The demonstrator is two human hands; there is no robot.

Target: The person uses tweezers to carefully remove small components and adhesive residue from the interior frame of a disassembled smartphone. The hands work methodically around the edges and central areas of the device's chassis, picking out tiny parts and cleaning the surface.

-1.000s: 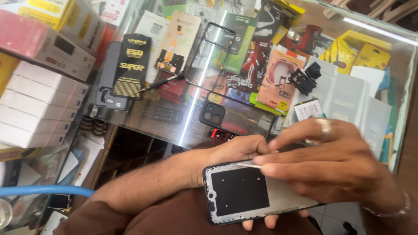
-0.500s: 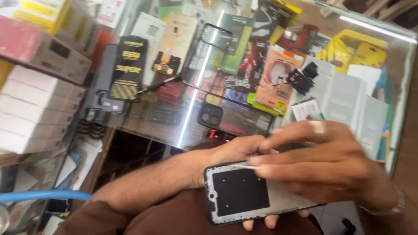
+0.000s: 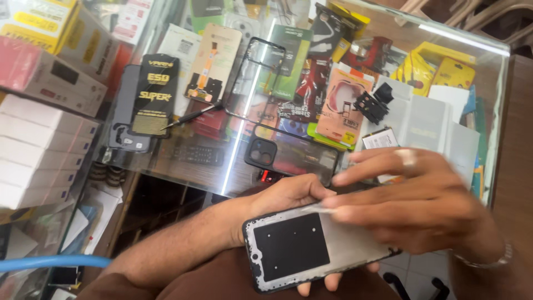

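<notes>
My left hand holds a phone body from underneath, its open back up, showing a black pad on a silvery frame. Fingertips of that hand show below the phone's lower edge. My right hand, with a ring on one finger and a bracelet at the wrist, lies over the phone's right half, its fingertips pinching at a thin pale strip at the phone's top edge, against my left thumb. The right hand is blurred.
A glass counter lies ahead, with a dark phone case, a clear frame, a black-and-gold packet, a thin tool and several accessory packets. White boxes are stacked at left. A blue tube crosses bottom left.
My right hand has shifted a little over the phone and its fingertips have closed toward the top edge. The view has drifted slightly; the phone stays in my left hand.
</notes>
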